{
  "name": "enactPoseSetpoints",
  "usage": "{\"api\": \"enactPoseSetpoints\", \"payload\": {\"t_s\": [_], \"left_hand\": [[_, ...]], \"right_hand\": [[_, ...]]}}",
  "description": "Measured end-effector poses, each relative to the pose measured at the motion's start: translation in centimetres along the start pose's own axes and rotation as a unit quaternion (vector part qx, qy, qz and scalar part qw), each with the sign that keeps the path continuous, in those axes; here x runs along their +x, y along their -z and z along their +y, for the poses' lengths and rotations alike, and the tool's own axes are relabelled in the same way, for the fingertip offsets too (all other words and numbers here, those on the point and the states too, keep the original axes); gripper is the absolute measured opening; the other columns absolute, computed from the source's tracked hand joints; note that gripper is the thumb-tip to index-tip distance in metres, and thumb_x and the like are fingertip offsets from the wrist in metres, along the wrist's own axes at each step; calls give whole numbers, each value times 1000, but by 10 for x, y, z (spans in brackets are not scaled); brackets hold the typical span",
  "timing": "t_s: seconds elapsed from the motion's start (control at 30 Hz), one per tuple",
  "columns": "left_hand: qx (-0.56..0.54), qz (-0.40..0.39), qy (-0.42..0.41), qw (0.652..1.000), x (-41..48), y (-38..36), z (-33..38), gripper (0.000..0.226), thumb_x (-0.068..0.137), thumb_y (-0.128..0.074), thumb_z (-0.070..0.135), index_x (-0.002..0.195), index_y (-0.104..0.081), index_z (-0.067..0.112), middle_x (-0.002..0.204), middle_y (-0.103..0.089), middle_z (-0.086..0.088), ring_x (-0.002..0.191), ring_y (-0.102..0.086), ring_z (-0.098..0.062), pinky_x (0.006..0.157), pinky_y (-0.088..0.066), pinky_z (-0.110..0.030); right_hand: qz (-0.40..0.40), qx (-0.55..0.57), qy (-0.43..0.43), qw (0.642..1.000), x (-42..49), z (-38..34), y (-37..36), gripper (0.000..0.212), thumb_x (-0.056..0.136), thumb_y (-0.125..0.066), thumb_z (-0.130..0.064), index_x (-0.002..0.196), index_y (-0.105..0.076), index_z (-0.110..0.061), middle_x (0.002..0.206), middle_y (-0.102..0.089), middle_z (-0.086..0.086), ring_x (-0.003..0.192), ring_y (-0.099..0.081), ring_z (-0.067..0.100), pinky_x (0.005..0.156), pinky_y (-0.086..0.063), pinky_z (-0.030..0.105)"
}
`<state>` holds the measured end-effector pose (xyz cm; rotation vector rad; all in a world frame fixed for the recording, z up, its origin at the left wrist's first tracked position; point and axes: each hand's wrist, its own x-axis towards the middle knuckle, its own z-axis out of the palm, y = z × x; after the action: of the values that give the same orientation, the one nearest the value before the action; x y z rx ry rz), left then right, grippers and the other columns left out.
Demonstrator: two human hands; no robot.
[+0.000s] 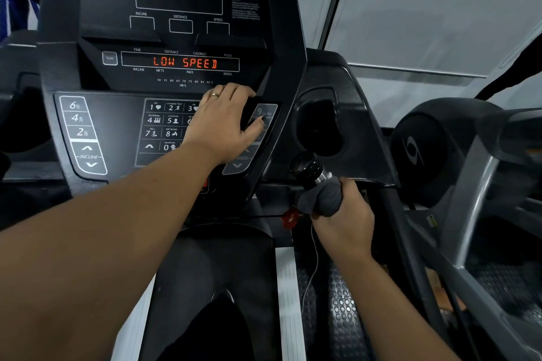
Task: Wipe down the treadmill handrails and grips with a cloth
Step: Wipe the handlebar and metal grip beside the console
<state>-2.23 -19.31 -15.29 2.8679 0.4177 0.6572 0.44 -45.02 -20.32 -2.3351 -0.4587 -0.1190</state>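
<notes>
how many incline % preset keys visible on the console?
3, stacked on the left strip of the console: 6% key on top, 4% key in the middle, 2% key at the bottom. None look hidden there; the left hand covers only the right keys.

The left arm reached bare from seven o'clock toward one o'clock, nearly straight. The left hand lay flat and palm-down, fingers together and slightly bent, thumb spread toward three o'clock — a ring on one finger. The right forearm rose from five o'clock; the right hand was curled in a closed fist — knuckles outward, wrist bent slightly.
</notes>
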Motion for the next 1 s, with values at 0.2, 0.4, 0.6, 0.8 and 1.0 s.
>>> {"api": "enactPoseSetpoints", "payload": {"t_s": [0.2,0.4,0.6,0.8,1.0], "left_hand": [[-2,0,2,1000,0,0,0,50,91,-45,49,131,-46,19,127,-52,0,123,-45,-21,115,-27,-39],[-4,2,2,1000,0,0,0,50,91,-44,49,131,-46,19,127,-51,1,122,-44,-20,114,-27,-38],[-5,1,4,1000,0,0,-1,50,91,-43,50,131,-46,19,126,-52,2,121,-45,-19,114,-28,-39],[-5,-2,3,1000,0,0,0,51,90,-43,50,131,-45,19,127,-51,1,122,-44,-20,115,-27,-39],[-6,0,4,1000,-1,3,2,50,91,-46,48,130,-46,17,127,-52,-2,121,-46,-23,114,-28,-40]], "right_hand": [[47,-43,73,995,-12,19,-10,62,64,-80,-3,121,-54,-4,104,-61,9,91,-63,26,79,-48,30],[35,-54,89,994,-10,15,-2,64,63,-81,-4,121,-55,-1,101,-65,11,86,-66,31,75,-42,29],[14,-42,101,994,7,-28,1,57,67,-77,-11,121,-56,-10,102,-66,1,88,-66,24,73,-39,26],[-28,-12,95,995,23,-61,8,46,66,-79,-26,106,-56,-19,83,-60,-11,70,-54,10,63,-43,26],[-359,215,-5,908,63,-50,30,30,65,-76,9,80,-63,-13,69,-70,-1,68,-69,14,65,-54,33]]}}
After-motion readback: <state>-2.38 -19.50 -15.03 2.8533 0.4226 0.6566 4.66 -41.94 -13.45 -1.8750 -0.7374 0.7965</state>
